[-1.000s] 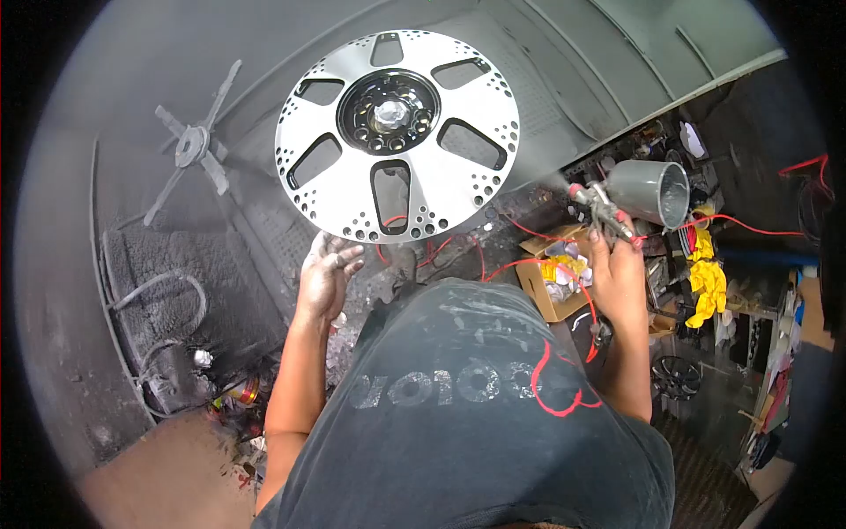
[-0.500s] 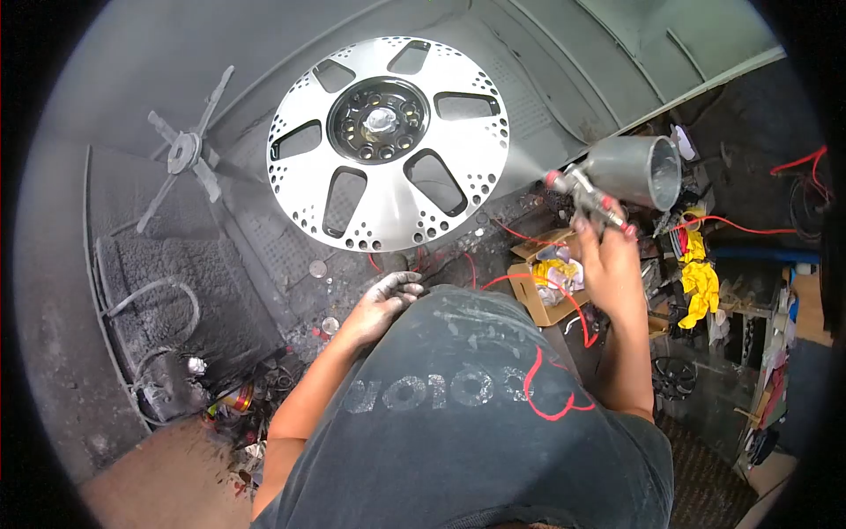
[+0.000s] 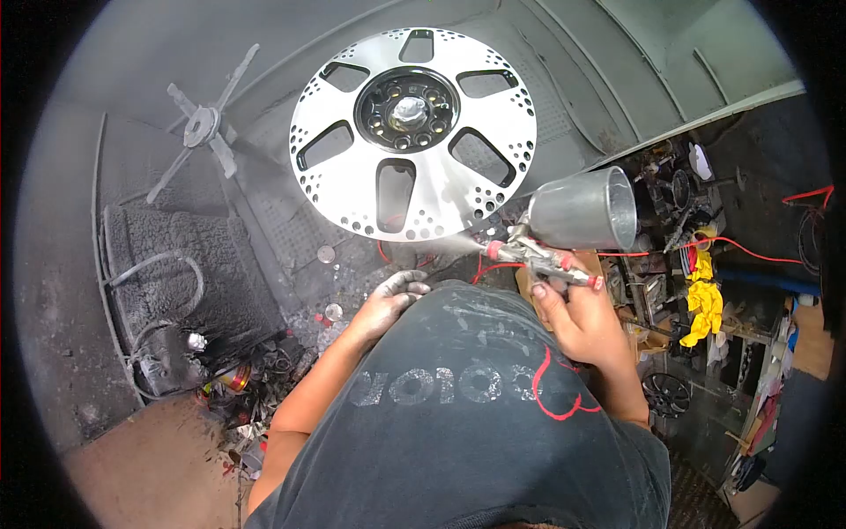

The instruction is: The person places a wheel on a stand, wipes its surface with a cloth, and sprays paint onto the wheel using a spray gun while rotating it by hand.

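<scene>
Grey, dust-coated walls (image 3: pixel 145 84) enclose the space, their outer parts lost in the dark lens border. The right hand (image 3: pixel 582 316) is wrapped around a spray gun (image 3: pixel 530 256), its grip largely hidden by the fingers; what the attached, tilted cup (image 3: pixel 571 212) contains cannot be made out. Beneath that hand, a cardboard box (image 3: pixel 523 289) is mostly covered. The left hand (image 3: pixel 395 301), loosely half-curled, shows nothing in it. The wheel (image 3: pixel 430 166) lies ahead of both hands, touching neither, with mist (image 3: pixel 456 245) at its near edge.

Right hand (image 3: pixel 583 316) gripping; left hand (image 3: pixel 388 301) (grey-smudged) loosely curled.
</scene>
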A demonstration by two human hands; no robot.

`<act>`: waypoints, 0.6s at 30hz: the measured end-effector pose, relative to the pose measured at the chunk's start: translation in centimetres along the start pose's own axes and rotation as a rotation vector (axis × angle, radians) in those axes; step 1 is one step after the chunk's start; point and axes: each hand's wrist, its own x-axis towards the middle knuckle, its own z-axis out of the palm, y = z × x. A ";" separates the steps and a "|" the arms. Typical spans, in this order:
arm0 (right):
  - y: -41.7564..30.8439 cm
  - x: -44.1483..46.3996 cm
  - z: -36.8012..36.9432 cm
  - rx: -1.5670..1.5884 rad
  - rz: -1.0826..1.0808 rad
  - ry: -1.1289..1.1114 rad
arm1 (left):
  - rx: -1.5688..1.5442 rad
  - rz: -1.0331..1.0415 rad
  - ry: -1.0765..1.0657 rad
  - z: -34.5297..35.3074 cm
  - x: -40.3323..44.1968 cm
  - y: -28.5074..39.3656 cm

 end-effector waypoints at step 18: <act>3.0 0.2 -0.7 -0.210 0.130 0.352 | 0.051 0.301 0.255 0.5 -2.1 7.3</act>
